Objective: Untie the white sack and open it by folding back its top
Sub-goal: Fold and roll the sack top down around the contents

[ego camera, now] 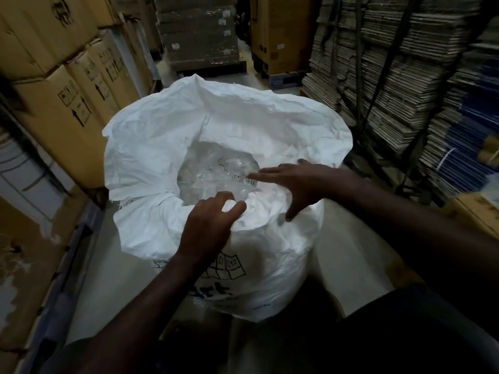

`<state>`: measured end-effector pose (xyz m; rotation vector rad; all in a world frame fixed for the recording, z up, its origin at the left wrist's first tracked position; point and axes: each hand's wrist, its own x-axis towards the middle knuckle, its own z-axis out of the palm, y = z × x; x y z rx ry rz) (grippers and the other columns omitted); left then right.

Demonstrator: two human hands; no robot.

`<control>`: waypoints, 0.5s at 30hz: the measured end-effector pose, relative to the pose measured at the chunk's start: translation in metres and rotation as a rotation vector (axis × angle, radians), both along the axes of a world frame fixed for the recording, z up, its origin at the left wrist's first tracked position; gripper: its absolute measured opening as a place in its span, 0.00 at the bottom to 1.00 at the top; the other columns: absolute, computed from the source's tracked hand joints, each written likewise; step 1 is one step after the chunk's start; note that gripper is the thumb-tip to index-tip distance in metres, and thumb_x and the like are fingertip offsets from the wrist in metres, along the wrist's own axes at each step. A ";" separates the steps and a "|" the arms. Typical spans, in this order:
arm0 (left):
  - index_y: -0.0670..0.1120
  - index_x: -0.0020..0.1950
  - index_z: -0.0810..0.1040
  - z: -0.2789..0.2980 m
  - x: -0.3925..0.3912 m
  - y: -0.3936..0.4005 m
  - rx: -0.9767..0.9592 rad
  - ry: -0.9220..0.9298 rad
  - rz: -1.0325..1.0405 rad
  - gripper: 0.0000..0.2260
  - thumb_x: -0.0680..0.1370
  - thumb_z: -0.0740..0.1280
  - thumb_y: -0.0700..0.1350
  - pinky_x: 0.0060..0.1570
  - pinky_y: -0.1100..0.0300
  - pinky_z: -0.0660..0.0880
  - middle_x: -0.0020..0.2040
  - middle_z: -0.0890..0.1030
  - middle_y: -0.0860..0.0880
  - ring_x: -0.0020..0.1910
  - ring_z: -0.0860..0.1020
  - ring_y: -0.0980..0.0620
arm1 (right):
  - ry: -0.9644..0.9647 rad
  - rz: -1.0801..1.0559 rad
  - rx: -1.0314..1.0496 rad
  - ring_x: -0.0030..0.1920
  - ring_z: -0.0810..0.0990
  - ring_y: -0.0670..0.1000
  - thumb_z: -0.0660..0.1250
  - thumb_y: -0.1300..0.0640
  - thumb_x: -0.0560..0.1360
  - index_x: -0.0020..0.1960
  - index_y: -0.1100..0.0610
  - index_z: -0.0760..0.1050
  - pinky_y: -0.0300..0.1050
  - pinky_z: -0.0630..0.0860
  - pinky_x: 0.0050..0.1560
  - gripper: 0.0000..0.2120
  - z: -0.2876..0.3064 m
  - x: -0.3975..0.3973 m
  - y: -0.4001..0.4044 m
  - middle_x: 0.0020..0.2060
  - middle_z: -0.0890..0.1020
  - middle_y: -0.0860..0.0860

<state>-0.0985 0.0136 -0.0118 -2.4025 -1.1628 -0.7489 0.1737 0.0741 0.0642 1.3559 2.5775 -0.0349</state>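
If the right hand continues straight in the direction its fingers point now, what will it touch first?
The right hand points left across the mouth of the white sack. Its fingertips already hover over the clear plastic liner inside, so probably that, then the sack's folded-back left wall. Depth is unclear.

Dim storeroom | stacked brown cardboard cartons (62, 103) left | bundles of flattened grey cardboard sheets (399, 76) right | wrapped pallet stack (199, 36) behind | pale concrete floor (348, 255)

Bare forearms, no sleeves visible; dark clothing at lower edge.
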 end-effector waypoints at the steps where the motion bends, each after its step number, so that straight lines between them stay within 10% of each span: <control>1: 0.47 0.60 0.79 0.000 0.001 0.003 -0.012 0.018 0.015 0.19 0.71 0.63 0.34 0.39 0.50 0.72 0.56 0.81 0.43 0.40 0.78 0.40 | 0.022 0.034 0.093 0.70 0.76 0.55 0.80 0.41 0.68 0.82 0.30 0.43 0.59 0.78 0.61 0.57 -0.009 -0.005 -0.001 0.80 0.67 0.44; 4: 0.47 0.70 0.76 0.001 0.006 0.005 -0.149 0.057 0.099 0.23 0.75 0.66 0.49 0.49 0.46 0.74 0.58 0.78 0.45 0.50 0.80 0.41 | 0.136 0.075 0.334 0.50 0.83 0.56 0.68 0.52 0.78 0.79 0.40 0.64 0.49 0.77 0.37 0.32 -0.034 -0.009 -0.002 0.62 0.81 0.49; 8: 0.48 0.82 0.67 0.013 0.022 -0.007 -0.388 -0.065 0.160 0.48 0.75 0.54 0.82 0.66 0.43 0.73 0.67 0.77 0.46 0.63 0.77 0.45 | 0.305 -0.116 0.461 0.41 0.80 0.61 0.64 0.58 0.77 0.69 0.51 0.70 0.50 0.71 0.32 0.21 -0.039 -0.002 -0.013 0.56 0.73 0.56; 11: 0.50 0.77 0.73 0.039 0.042 0.000 -0.514 -0.151 0.259 0.49 0.75 0.43 0.83 0.68 0.44 0.73 0.65 0.81 0.45 0.65 0.79 0.44 | 0.419 -0.237 0.441 0.34 0.72 0.59 0.62 0.59 0.77 0.67 0.54 0.69 0.50 0.68 0.33 0.18 -0.035 -0.018 -0.019 0.58 0.70 0.58; 15: 0.49 0.65 0.79 0.061 0.055 0.026 -0.825 -0.165 0.248 0.34 0.78 0.62 0.76 0.46 0.55 0.75 0.52 0.83 0.51 0.50 0.81 0.50 | 0.557 -0.273 0.376 0.34 0.73 0.60 0.59 0.56 0.82 0.63 0.54 0.66 0.49 0.69 0.36 0.10 -0.033 -0.032 -0.027 0.58 0.67 0.55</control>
